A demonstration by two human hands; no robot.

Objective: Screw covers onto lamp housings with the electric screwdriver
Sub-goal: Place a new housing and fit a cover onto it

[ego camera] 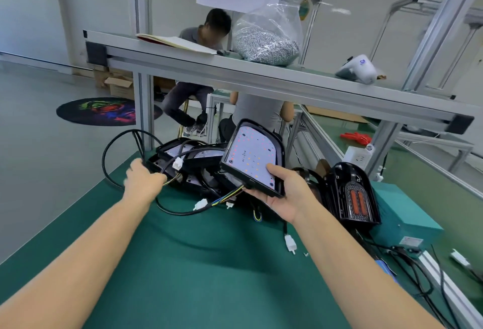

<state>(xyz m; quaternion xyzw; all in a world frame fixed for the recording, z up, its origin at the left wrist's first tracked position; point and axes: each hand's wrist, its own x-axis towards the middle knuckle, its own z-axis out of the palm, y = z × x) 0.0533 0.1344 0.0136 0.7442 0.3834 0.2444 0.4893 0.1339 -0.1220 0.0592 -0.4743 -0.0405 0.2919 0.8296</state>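
Fingers of the right hand [283,198] grip a lifted lamp housing [252,157], thumb on its LED board; left hand [143,178] grasps black cables [115,145] over the green counter [209,263].

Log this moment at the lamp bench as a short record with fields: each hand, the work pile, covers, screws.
right hand: grips a lamp housing, lifted off the table, LED board facing up
left hand: on the cables at the left edge of the housing pile; grip unclear
table: green mat
cover: black with red lens, propped upright right of the held housing
bag of screws: on the upper shelf
screwdriver: not identifiable in this view
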